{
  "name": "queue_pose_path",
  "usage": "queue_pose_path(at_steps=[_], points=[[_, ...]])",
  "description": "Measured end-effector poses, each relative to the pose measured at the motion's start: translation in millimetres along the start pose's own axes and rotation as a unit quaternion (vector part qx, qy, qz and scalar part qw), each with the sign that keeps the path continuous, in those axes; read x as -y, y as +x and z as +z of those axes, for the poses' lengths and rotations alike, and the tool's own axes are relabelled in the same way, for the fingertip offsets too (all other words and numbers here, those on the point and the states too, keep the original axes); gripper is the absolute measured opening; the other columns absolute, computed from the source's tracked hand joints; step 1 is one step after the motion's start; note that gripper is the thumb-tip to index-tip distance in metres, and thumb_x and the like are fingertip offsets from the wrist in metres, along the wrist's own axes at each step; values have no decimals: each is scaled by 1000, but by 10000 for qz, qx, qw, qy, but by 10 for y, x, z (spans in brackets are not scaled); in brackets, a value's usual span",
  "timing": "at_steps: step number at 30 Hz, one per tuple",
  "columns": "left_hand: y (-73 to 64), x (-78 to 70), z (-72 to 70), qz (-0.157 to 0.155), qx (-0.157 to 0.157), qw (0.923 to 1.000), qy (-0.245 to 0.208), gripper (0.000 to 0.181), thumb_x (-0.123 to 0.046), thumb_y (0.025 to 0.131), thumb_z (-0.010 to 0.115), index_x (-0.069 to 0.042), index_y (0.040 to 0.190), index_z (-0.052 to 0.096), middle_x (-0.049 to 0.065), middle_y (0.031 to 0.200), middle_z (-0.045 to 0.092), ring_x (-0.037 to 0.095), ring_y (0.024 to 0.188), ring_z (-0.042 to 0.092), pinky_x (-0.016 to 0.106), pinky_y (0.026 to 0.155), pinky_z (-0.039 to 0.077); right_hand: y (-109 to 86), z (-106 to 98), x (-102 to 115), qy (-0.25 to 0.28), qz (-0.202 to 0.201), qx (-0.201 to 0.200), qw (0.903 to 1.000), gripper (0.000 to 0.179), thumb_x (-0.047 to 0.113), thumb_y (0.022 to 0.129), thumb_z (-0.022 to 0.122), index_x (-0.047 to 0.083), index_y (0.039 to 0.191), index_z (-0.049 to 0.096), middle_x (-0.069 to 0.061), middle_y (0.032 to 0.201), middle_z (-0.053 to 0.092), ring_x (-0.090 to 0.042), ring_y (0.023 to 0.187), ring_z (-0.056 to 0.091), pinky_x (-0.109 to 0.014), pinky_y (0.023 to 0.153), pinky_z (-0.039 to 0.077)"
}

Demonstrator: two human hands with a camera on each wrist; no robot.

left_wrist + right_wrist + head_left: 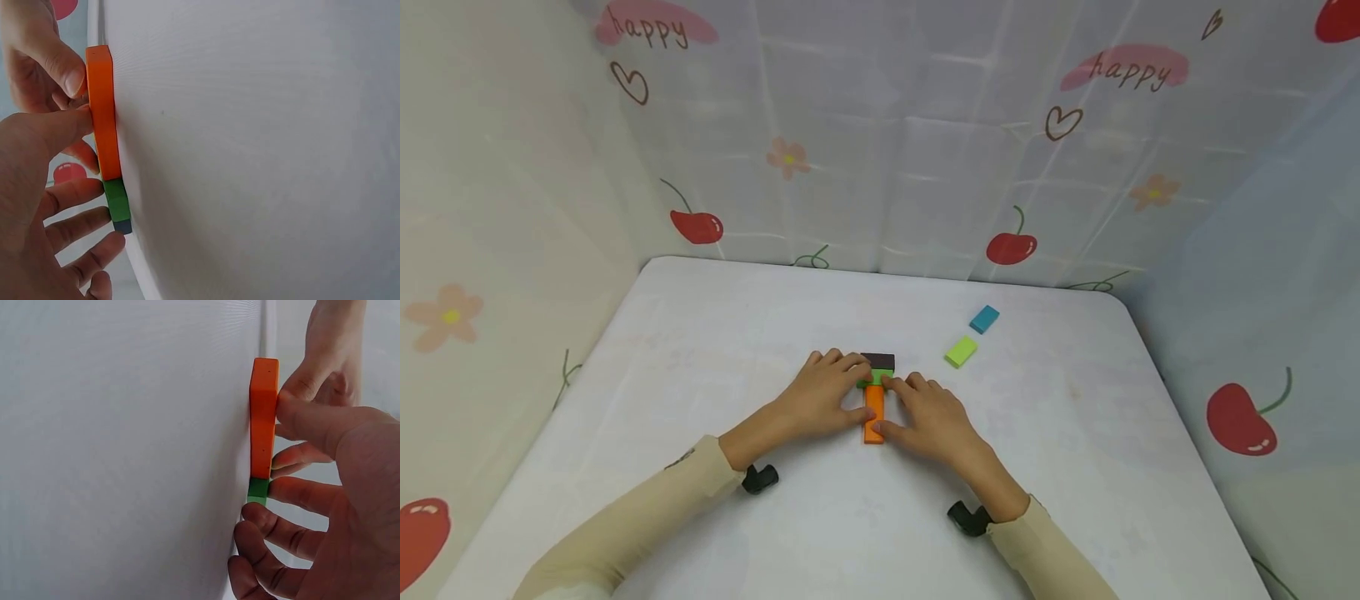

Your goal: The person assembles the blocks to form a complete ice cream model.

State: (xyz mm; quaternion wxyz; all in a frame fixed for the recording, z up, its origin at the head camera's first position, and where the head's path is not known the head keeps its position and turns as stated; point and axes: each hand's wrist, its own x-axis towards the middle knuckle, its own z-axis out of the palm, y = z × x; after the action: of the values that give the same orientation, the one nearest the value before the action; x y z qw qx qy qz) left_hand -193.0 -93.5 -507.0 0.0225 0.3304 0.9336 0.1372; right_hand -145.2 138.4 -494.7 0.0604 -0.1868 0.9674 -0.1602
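An orange block, long and narrow, lies on the white table and points toward the person. Against its far end sits a green block, and beyond that a black block, both set crosswise. From the left, the left hand touches this row, thumb at the orange block and fingers beside the green and black ones. The right hand meets it from the other side, thumb at the orange block's near part, index finger at the green block. In the right wrist view, fingers partly hide the far end of the row.
To the right and farther back on the white table lie a lime-green block and a blue block. Printed curtains hang behind the table and along both sides.
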Motion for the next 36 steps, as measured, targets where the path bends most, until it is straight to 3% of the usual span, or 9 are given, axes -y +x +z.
queue_pose_path(at_steps=[7,13,20,25,29,36], points=[[-20,-31,13,-132,-50,9999,-98,52,-62,95,75,-26,131,66,-4,146,63,22,119,55,44,97,39,15,-8,-78,267,-98,-53,9996,52,41,104,70,21,151,62,-1,114,66,-17,89,58,-35,78,51],[-34,-47,43,-164,-48,9998,-130,49,-61,95,75,-28,129,66,-7,145,62,20,118,54,42,96,37,2,-95,-258,609,196,-355,9973,38,37,104,72,28,140,71,7,99,69,-9,79,58,-29,70,48],[-54,-60,2,-313,63,9993,-216,49,-61,96,74,-28,131,67,-7,154,58,23,129,53,51,107,42,55,-353,-655,529,541,-1109,9909,33,33,102,74,17,131,76,-3,103,76,-23,95,68,-40,78,57],[-51,-60,-9,-320,75,9991,-267,48,-61,96,74,-29,132,66,-6,155,57,25,134,54,54,106,44,138,-512,-991,632,801,-1434,9844,32,26,103,72,11,131,75,-14,119,75,-36,106,70,-53,85,59],[-50,-56,1,-292,140,9990,-298,48,-61,97,73,-29,132,65,-5,155,56,26,131,56,54,105,45,197,-530,-1201,918,1064,-1322,9812,34,23,106,66,10,137,71,-19,131,69,-39,110,69,-54,90,58],[-59,-47,21,-283,140,9993,-219,49,-62,97,72,-29,133,66,-4,159,55,26,132,57,54,107,45,295,-496,-1367,1219,1217,-864,9813,36,22,108,63,11,142,68,-19,120,69,-32,101,66,-40,81,53]])
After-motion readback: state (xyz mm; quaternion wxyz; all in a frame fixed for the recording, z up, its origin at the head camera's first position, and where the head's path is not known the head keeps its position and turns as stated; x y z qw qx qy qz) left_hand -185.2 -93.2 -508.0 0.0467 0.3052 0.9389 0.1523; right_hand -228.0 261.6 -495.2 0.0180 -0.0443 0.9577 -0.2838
